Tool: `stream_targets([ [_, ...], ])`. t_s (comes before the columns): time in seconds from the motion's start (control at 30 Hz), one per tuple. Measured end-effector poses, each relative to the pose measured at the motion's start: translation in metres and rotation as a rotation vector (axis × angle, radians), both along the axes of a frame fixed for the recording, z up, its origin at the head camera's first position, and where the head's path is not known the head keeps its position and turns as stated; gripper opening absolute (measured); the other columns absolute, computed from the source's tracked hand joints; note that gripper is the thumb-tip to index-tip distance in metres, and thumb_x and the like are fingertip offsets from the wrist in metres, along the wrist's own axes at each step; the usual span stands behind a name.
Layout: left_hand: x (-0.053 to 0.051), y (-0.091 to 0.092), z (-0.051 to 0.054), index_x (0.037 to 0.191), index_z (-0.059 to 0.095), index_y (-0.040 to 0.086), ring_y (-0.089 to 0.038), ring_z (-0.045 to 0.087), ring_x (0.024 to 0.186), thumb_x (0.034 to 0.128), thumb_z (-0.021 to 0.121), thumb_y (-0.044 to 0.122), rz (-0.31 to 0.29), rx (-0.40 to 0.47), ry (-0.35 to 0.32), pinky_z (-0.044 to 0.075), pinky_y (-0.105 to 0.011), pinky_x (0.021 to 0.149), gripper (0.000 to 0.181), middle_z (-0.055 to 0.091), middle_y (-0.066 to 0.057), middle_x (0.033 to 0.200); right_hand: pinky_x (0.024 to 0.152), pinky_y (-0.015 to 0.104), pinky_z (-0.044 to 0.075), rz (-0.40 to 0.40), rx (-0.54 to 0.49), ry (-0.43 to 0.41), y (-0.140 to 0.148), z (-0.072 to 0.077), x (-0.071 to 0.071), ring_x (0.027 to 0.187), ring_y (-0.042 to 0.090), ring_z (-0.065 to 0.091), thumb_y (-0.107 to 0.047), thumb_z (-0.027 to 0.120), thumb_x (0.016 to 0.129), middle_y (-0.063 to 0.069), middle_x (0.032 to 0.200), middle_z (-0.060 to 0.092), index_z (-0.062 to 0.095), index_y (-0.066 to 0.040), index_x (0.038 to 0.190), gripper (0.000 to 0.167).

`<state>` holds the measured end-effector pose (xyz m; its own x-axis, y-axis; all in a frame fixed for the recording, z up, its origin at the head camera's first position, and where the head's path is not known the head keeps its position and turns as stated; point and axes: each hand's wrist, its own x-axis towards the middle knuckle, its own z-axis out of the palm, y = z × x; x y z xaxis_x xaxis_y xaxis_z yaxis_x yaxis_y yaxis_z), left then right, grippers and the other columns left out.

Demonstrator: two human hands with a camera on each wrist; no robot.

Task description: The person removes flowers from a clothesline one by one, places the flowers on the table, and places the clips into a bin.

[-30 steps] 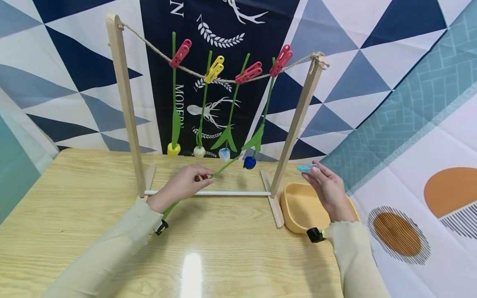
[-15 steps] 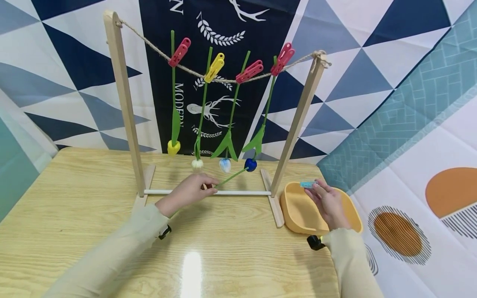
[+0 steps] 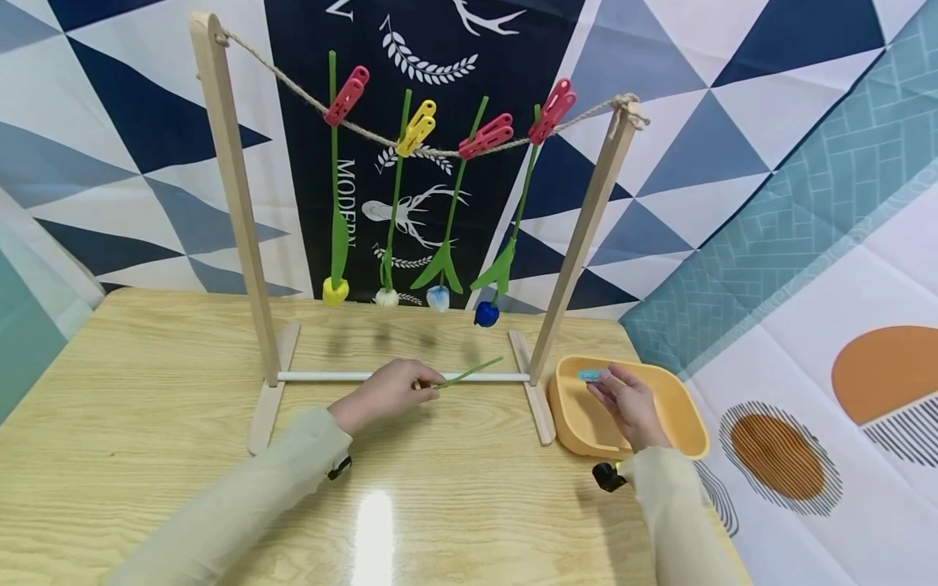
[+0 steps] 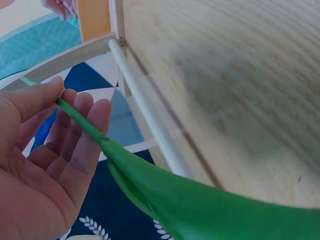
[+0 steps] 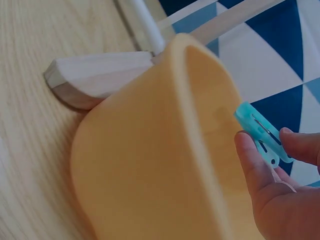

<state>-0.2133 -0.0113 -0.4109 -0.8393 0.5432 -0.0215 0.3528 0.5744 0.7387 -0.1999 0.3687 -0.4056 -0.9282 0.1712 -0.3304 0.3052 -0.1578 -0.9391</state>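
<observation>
The left hand [image 3: 390,392] pinches a green flower stem [image 3: 472,370] in front of the rack's white bar; in the left wrist view its broad green leaf [image 4: 200,202] stretches away from the palm, and the bloom is out of sight. Over the yellow basin, the right hand [image 3: 632,407] holds a light-blue clothespin [image 5: 260,129] between thumb and fingers. Several flowers hang heads down from a rope [image 3: 289,81]: yellow [image 3: 335,291], white [image 3: 386,298], pale blue [image 3: 438,298] and dark blue [image 3: 487,314], clipped by red and yellow [image 3: 416,130] clothespins.
The wooden rack has a left post [image 3: 236,187], a right post [image 3: 586,236], flat feet and a white bar [image 3: 322,376]. Right of it, the yellow basin [image 3: 677,399] stands at the table's right edge. Patterned cloth [image 3: 740,138] covers the wall behind.
The left hand has moved down and right with the stem, away from the hanging flowers. The right hand has lowered toward the basin with the clothespin. The white flower has swung and returned.
</observation>
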Motion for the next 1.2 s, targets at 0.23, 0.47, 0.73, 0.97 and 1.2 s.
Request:
stream_targets([
  [0.23, -0.001, 0.012, -0.017, 0.109, 0.070, 0.010, -0.010, 0.056, 0.076, 0.0881, 0.065, 0.015, -0.035, -0.033, -0.012, 0.044, -0.024, 0.063, 0.022, 0.069, -0.003, 0.099, 0.078, 0.016, 0.052, 0.053, -0.014, 0.058, 0.007, -0.033, -0.006, 0.080, 0.004, 0.067, -0.013, 0.052, 0.096, -0.005, 0.084, 0.067, 0.022, 0.011, 0.143, 0.061],
  [0.47, 0.001, 0.019, -0.032, 0.098, 0.073, 0.007, -0.012, 0.059, 0.081, 0.0876, 0.065, 0.015, -0.061, -0.066, 0.006, 0.048, -0.030, 0.073, 0.015, 0.071, -0.003, 0.099, 0.079, 0.016, 0.052, 0.023, 0.064, -0.068, -0.006, -0.032, -0.008, 0.077, 0.001, 0.066, -0.011, 0.047, 0.098, -0.007, 0.080, 0.067, 0.025, 0.012, 0.141, 0.054],
  [0.73, 0.003, 0.023, -0.041, 0.093, 0.074, 0.010, -0.009, 0.059, 0.074, 0.0875, 0.065, 0.016, -0.089, -0.129, 0.038, 0.049, -0.030, 0.072, 0.012, 0.071, -0.001, 0.092, 0.079, 0.020, 0.053, 0.011, 0.075, -0.143, -0.009, -0.034, -0.014, 0.076, 0.005, 0.067, -0.009, 0.046, 0.098, -0.004, 0.078, 0.068, 0.025, 0.011, 0.142, 0.053],
  [0.97, 0.006, 0.024, -0.044, 0.087, 0.075, 0.011, -0.007, 0.055, 0.068, 0.0870, 0.066, 0.014, -0.088, -0.144, 0.004, 0.049, -0.029, 0.070, 0.010, 0.071, 0.000, 0.088, 0.078, 0.019, 0.053, 0.008, 0.132, -0.169, -0.012, -0.036, -0.017, 0.075, 0.006, 0.065, -0.011, 0.048, 0.097, -0.004, 0.078, 0.065, 0.028, 0.011, 0.141, 0.052],
  [1.2, 0.006, 0.026, -0.050, 0.087, 0.074, 0.008, -0.010, 0.056, 0.071, 0.0862, 0.066, 0.011, -0.085, -0.118, -0.029, 0.050, -0.034, 0.073, 0.009, 0.071, -0.003, 0.088, 0.074, 0.019, 0.054, 0.019, 0.186, -0.198, -0.012, -0.039, -0.017, 0.071, 0.005, 0.064, -0.012, 0.049, 0.097, -0.003, 0.078, 0.064, 0.032, 0.012, 0.138, 0.051],
])
